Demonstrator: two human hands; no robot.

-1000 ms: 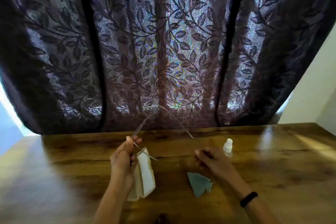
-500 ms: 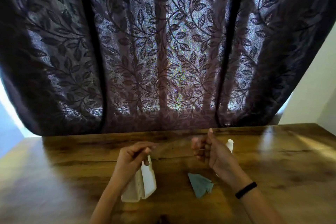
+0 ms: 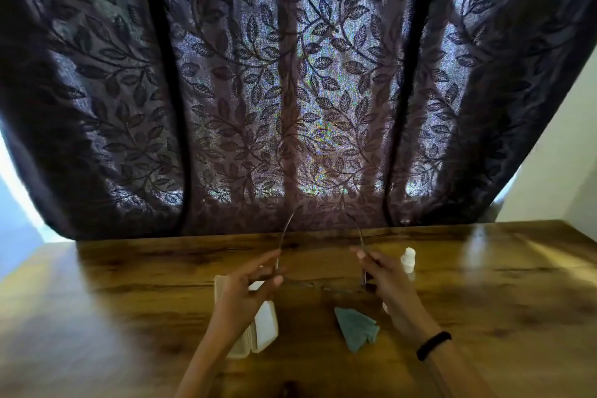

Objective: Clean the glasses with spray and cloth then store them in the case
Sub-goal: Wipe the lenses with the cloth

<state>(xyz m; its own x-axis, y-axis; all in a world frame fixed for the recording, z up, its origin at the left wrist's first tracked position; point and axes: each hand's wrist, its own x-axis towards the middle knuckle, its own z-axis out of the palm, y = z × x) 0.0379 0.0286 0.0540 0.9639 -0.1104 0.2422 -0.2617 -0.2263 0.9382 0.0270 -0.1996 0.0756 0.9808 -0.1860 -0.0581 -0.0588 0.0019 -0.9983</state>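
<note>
1. Wooden table (image 3: pixel 484 300) is stretching across the bottom, and a person is holding both hands up over it.
2. The left hand (image 3: pixel 248 284) is pinching the left end of the glasses (image 3: pixel 283 234) between its thumb and fingers.
3. The right hand (image 3: pixel 384 281) is pinching the right end, with its fingers curled in close together.
4. The glasses are hanging in the air between the two hands, just above the table. Their two thin arms are sticking up toward the curtain (image 3: pixel 290 90). The front part is too thin and blurry to see well.
5. The white case (image 3: pixel 266 323) is lying open on the table, partly under the left hand and wrist.
6. The blue-green cloth (image 3: pixel 355 328) is lying crumpled on the table, between the two wrists and nearer the right one.
7. The small white spray bottle (image 3: pixel 408 260) is standing upright just beside the right hand.
8. A black band (image 3: pixel 433 345) is sitting round the right wrist.
9. The dark curtain with leaves on it is hanging behind the table, and light is shining through it.
</note>
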